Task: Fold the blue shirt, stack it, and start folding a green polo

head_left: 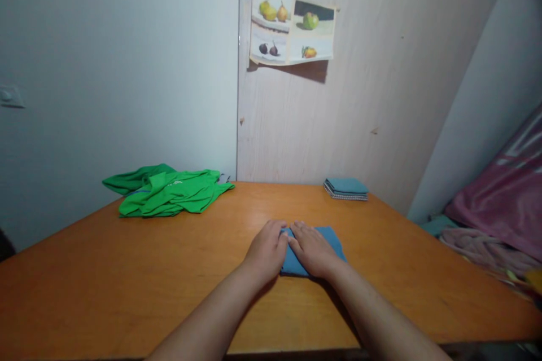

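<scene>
A folded blue cloth (332,240) lies near the middle of the orange wooden table (127,271). My left hand (267,249) rests palm down on the cloth's left edge, fingers flat and together. My right hand (311,248) lies flat on top of the cloth, fingers stretched forward. The two hands touch side by side, and most of the cloth is hidden under them. Neither hand grips anything.
A heap of green garments (167,192) lies at the table's far left. A small stack of folded cloths (346,188) sits at the far edge by the wall. A fruit picture (292,27) hangs above. Pink bedding (503,203) lies to the right.
</scene>
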A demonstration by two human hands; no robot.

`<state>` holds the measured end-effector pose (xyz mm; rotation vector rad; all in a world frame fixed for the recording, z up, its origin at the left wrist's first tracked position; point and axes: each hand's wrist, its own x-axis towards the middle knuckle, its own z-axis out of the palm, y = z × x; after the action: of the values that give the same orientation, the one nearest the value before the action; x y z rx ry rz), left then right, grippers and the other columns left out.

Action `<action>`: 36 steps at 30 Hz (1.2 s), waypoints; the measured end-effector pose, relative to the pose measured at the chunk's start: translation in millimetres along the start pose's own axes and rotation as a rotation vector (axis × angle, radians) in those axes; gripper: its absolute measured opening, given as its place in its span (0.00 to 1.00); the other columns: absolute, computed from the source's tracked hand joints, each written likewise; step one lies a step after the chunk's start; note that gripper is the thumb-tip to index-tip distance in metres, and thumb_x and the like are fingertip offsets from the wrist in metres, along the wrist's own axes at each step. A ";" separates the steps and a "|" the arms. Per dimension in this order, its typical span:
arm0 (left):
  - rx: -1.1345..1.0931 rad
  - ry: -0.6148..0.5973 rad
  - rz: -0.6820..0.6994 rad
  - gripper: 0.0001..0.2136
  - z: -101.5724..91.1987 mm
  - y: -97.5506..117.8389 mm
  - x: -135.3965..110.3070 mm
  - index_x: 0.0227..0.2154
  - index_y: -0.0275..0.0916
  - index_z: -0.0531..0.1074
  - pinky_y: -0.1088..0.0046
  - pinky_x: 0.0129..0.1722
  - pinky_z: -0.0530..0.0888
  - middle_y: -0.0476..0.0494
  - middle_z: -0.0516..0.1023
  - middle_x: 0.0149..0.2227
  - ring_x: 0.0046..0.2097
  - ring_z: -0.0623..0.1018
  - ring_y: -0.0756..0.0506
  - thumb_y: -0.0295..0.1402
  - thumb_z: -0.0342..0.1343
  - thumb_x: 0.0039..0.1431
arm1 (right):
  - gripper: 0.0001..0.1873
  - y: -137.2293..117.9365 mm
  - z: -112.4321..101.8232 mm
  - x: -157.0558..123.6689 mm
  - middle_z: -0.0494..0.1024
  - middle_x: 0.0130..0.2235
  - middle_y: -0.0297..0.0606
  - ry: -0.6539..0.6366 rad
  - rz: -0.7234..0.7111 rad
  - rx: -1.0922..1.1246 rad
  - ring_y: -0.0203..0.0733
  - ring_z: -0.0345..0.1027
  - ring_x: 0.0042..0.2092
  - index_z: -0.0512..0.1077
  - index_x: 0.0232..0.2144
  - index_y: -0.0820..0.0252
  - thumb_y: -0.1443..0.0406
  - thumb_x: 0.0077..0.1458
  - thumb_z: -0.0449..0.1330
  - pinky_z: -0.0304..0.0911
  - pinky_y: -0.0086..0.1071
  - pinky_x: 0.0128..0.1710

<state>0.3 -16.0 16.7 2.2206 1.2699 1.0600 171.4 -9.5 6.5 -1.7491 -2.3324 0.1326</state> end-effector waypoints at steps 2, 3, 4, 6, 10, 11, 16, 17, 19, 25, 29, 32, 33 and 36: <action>0.065 -0.103 0.077 0.19 7.1 2.0 -4.6 0.58 0.41 0.67 0.60 0.64 0.61 0.38 0.69 0.62 0.63 0.67 0.42 0.34 0.45 0.67 | 0.34 0.1 0.9 0.0 0.54 0.69 0.50 -0.003 -0.003 0.020 0.51 0.45 0.70 0.56 0.67 0.67 0.53 0.68 0.39 0.43 0.47 0.68; 0.110 -0.160 0.074 0.21 10.0 1.9 -8.3 0.62 0.42 0.63 0.57 0.66 0.58 0.39 0.65 0.66 0.66 0.63 0.41 0.35 0.44 0.68 | 0.33 0.5 2.2 0.1 0.54 0.69 0.50 0.002 -0.006 0.036 0.51 0.45 0.70 0.57 0.67 0.66 0.54 0.68 0.39 0.43 0.47 0.68; 0.160 -0.209 0.052 0.23 12.1 1.4 -12.1 0.65 0.42 0.60 0.52 0.67 0.55 0.39 0.61 0.68 0.68 0.60 0.40 0.37 0.43 0.69 | 0.33 1.2 4.1 0.3 0.55 0.69 0.49 0.015 -0.011 0.055 0.50 0.45 0.70 0.57 0.67 0.66 0.55 0.68 0.39 0.43 0.46 0.68; 0.254 -0.275 0.006 0.25 13.4 -0.5 -19.0 0.67 0.42 0.55 0.43 0.67 0.49 0.40 0.56 0.70 0.70 0.56 0.38 0.39 0.40 0.70 | 0.32 4.1 8.4 0.8 0.58 0.68 0.49 0.075 -0.033 0.112 0.51 0.48 0.70 0.60 0.66 0.67 0.55 0.67 0.42 0.44 0.47 0.68; 0.382 -0.318 -0.025 0.25 7.9 -1.9 -24.4 0.67 0.40 0.56 0.38 0.66 0.44 0.40 0.54 0.70 0.70 0.55 0.38 0.40 0.36 0.70 | 0.27 21.4 11.0 0.4 0.73 0.60 0.47 0.331 -0.065 0.400 0.47 0.64 0.62 0.71 0.58 0.62 0.56 0.65 0.47 0.56 0.43 0.64; 0.394 -0.322 -0.031 0.25 6.0 -1.5 -24.0 0.67 0.40 0.57 0.37 0.66 0.44 0.40 0.55 0.70 0.70 0.55 0.38 0.40 0.36 0.70 | 0.26 29.0 9.3 -0.2 0.75 0.57 0.46 0.423 -0.043 0.482 0.46 0.67 0.60 0.74 0.55 0.61 0.56 0.64 0.47 0.59 0.42 0.62; 0.393 -0.262 -0.034 0.23 -0.3 3.6 -14.3 0.62 0.42 0.63 0.38 0.66 0.48 0.40 0.63 0.67 0.69 0.59 0.37 0.41 0.39 0.70 | 0.27 73.3 -5.1 -3.1 0.80 0.51 0.47 0.838 0.264 0.683 0.49 0.72 0.54 0.76 0.50 0.61 0.52 0.62 0.48 0.63 0.44 0.58; 0.396 -0.232 -0.021 0.22 -0.2 5.7 -10.9 0.61 0.42 0.65 0.40 0.66 0.49 0.39 0.64 0.66 0.68 0.60 0.37 0.41 0.39 0.70 | 0.28 79.4 -7.1 -3.2 0.80 0.51 0.47 0.878 0.307 0.694 0.49 0.72 0.54 0.76 0.50 0.62 0.51 0.62 0.48 0.63 0.43 0.57; 0.402 -0.188 0.021 0.22 2.1 11.5 -3.1 0.60 0.41 0.66 0.44 0.67 0.51 0.38 0.64 0.66 0.68 0.61 0.38 0.40 0.38 0.71 | 0.29 85.2 -9.4 -3.1 0.80 0.51 0.48 0.898 0.338 0.679 0.49 0.72 0.54 0.76 0.50 0.63 0.50 0.62 0.47 0.63 0.43 0.57; 0.422 -0.298 0.161 0.26 19.9 26.6 15.3 0.64 0.36 0.61 0.53 0.69 0.51 0.36 0.58 0.69 0.70 0.54 0.38 0.45 0.36 0.71 | 0.29 66.7 -7.1 -2.0 0.78 0.54 0.42 0.501 0.183 0.448 0.47 0.68 0.59 0.78 0.49 0.57 0.51 0.66 0.42 0.59 0.40 0.61; 0.466 -0.417 0.121 0.30 26.9 20.0 15.4 0.67 0.37 0.56 0.50 0.68 0.50 0.36 0.53 0.70 0.71 0.50 0.37 0.50 0.36 0.70 | 0.30 56.5 -1.7 -3.6 0.66 0.65 0.45 0.243 0.175 0.274 0.50 0.50 0.69 0.70 0.59 0.61 0.52 0.66 0.43 0.47 0.47 0.67; 0.482 -0.435 0.102 0.33 28.5 11.9 11.6 0.69 0.37 0.52 0.50 0.69 0.49 0.36 0.49 0.71 0.72 0.47 0.37 0.53 0.35 0.69 | 0.31 53.3 -0.8 -6.2 0.58 0.68 0.44 0.095 0.211 0.189 0.54 0.41 0.71 0.65 0.63 0.59 0.51 0.66 0.43 0.42 0.55 0.67; 0.486 -0.434 0.098 0.34 28.8 10.4 10.4 0.69 0.36 0.51 0.51 0.69 0.49 0.36 0.48 0.71 0.72 0.47 0.37 0.54 0.35 0.68 | 0.31 52.1 -1.4 -7.0 0.57 0.69 0.43 0.063 0.220 0.172 0.54 0.40 0.71 0.64 0.64 0.58 0.51 0.67 0.42 0.41 0.57 0.67; 0.497 -0.436 0.088 0.36 28.9 10.8 8.7 0.69 0.35 0.52 0.51 0.69 0.49 0.36 0.49 0.71 0.72 0.48 0.37 0.55 0.36 0.67 | 0.32 47.4 -4.3 -8.8 0.55 0.70 0.41 0.011 0.249 0.138 0.53 0.38 0.72 0.61 0.65 0.57 0.51 0.67 0.40 0.38 0.61 0.66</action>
<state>31.1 -12.9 8.6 2.6891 1.3411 0.2566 219.1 -4.5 -0.1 -1.9562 -2.0356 0.3160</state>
